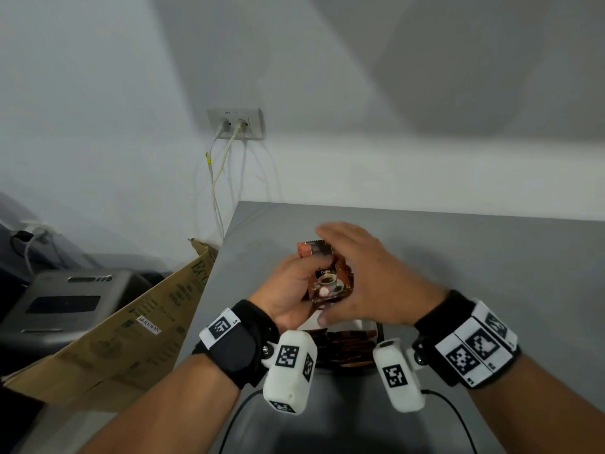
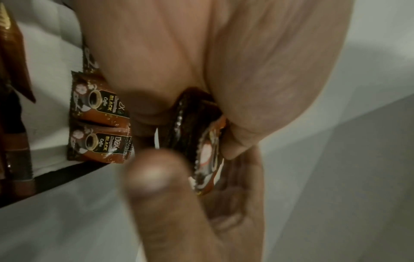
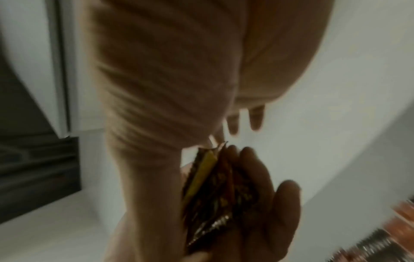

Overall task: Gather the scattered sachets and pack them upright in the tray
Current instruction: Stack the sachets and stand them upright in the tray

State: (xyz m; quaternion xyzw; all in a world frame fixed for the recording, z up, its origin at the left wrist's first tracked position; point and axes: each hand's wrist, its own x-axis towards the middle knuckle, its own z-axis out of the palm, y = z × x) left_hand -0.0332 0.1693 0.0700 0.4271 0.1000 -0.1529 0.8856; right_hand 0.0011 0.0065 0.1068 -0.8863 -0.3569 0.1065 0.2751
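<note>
A bundle of brown coffee sachets (image 1: 327, 283) is held in the air over the grey table (image 1: 474, 257). My left hand (image 1: 304, 280) grips the bundle from the left, fingers and thumb curled round it (image 2: 201, 141). My right hand (image 1: 350, 276) lies against the bundle's right side with straight fingers (image 3: 255, 117), its thumb at the lower edge. The bundle (image 3: 212, 186) shows edge-on in the right wrist view. Just below the hands sits the black tray (image 1: 379, 332) with several sachets (image 1: 347, 348) standing in it. In the left wrist view, more sachets (image 2: 98, 124) show by the tray rim (image 2: 56, 180).
A cardboard box (image 1: 131, 322) leans at the table's left edge, with a grey device (image 1: 65, 303) beyond it. A wall socket (image 1: 235, 124) with white cables is on the back wall. A black cable (image 1: 451, 407) runs over the table near me.
</note>
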